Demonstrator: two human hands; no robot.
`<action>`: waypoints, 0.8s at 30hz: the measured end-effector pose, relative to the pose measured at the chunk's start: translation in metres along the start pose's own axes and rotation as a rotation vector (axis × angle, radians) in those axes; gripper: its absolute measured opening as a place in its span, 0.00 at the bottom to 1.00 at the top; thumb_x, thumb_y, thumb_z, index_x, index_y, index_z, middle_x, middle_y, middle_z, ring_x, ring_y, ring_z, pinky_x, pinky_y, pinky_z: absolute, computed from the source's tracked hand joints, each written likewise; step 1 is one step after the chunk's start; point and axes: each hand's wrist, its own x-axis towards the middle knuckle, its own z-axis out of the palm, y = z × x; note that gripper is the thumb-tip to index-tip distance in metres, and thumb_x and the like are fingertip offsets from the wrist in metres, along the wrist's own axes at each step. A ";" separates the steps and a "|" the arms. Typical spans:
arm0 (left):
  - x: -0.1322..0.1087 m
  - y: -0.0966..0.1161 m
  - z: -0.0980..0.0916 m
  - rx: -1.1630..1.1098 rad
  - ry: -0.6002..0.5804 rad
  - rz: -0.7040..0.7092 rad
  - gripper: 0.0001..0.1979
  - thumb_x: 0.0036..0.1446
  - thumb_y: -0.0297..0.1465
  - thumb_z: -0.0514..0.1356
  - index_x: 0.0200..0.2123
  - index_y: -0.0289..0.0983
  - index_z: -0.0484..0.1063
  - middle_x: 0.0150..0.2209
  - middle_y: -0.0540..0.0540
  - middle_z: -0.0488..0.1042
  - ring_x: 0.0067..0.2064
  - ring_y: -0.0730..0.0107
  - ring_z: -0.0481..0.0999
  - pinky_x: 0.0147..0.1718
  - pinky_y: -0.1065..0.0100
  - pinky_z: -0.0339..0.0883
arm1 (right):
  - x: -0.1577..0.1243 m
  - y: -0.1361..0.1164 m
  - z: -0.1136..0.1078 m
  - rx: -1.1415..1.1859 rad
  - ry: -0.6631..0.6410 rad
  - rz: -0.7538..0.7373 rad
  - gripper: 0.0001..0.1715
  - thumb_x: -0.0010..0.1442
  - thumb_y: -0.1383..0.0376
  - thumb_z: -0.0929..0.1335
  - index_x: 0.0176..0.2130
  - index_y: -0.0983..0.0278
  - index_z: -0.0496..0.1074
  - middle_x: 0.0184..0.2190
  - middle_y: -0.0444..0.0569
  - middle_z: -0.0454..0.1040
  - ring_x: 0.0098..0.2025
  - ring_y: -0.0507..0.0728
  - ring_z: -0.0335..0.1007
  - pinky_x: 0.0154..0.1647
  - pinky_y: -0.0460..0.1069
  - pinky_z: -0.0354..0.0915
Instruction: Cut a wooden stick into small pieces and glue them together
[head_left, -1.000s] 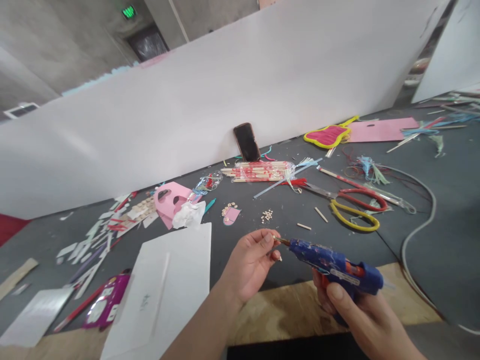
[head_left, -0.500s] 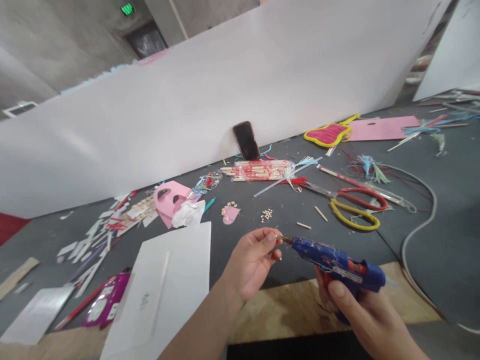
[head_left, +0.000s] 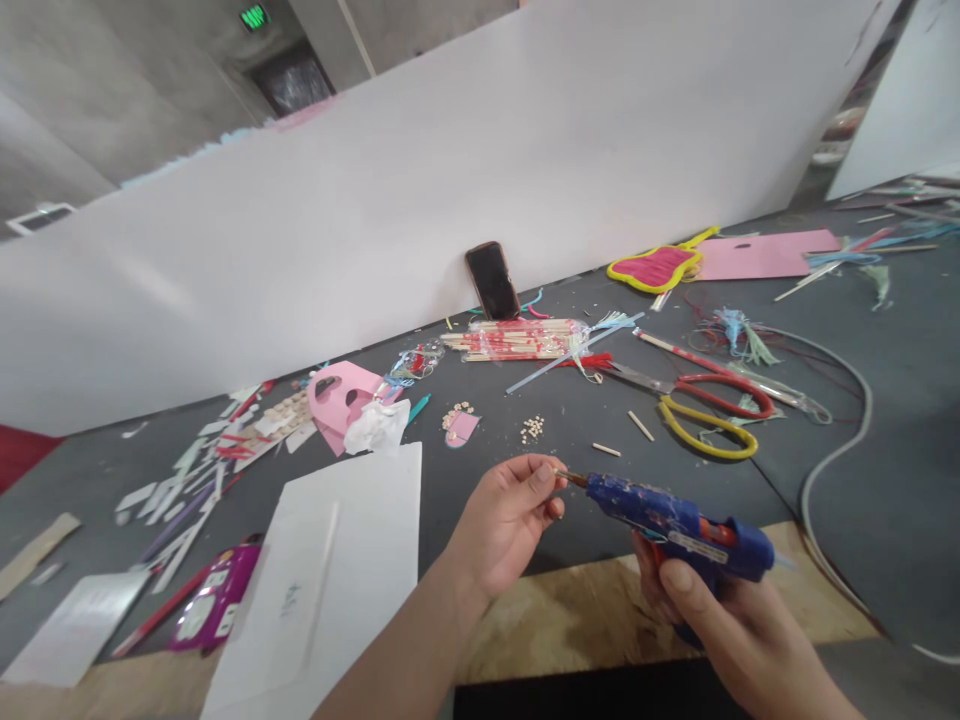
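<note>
My right hand (head_left: 720,610) is wrapped round the handle of a blue glue gun (head_left: 675,520), whose nozzle points left. At the nozzle's tip, my left hand (head_left: 517,515) pinches something tiny and pale, too small to make out, between thumb and forefinger. Beyond my left hand lie a small pile of pale beads (head_left: 532,430) and a pink paper piece (head_left: 461,429) with more beads along its edge. Two short wooden sticks rest on the dark table (head_left: 570,410), on the near side of the scissors (head_left: 675,390) with red and yellow handles.
A phone (head_left: 492,281) leans on the white partition (head_left: 420,200) behind a pack of sticks (head_left: 525,340). White board (head_left: 360,530), a purple case (head_left: 217,600) and a pink mask (head_left: 341,400) lie left. A grey cable (head_left: 862,400) curves at right.
The glue gun and my right hand have shifted very slightly to the right. My left hand keeps its pinch at the nozzle, with barely any movement.
</note>
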 end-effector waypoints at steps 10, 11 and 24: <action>0.000 -0.001 0.000 0.005 0.002 0.001 0.12 0.44 0.34 0.71 0.29 0.32 0.77 0.29 0.47 0.71 0.30 0.77 0.67 0.31 0.74 0.62 | 0.001 -0.003 -0.002 -0.004 -0.005 -0.019 0.24 0.56 0.45 0.66 0.33 0.62 0.76 0.24 0.48 0.74 0.26 0.56 0.70 0.26 0.47 0.70; 0.000 -0.001 0.000 0.004 0.003 0.002 0.12 0.44 0.33 0.71 0.29 0.32 0.77 0.29 0.47 0.71 0.30 0.77 0.67 0.31 0.74 0.62 | 0.001 -0.002 -0.002 0.005 -0.004 -0.011 0.25 0.56 0.44 0.66 0.33 0.62 0.76 0.24 0.48 0.75 0.26 0.56 0.70 0.26 0.47 0.70; 0.001 -0.003 -0.001 -0.003 0.000 0.004 0.11 0.44 0.32 0.71 0.29 0.32 0.77 0.29 0.47 0.71 0.29 0.78 0.67 0.30 0.74 0.62 | 0.001 -0.001 -0.005 -0.016 -0.021 0.014 0.26 0.55 0.44 0.67 0.36 0.63 0.76 0.23 0.48 0.73 0.24 0.55 0.68 0.22 0.46 0.68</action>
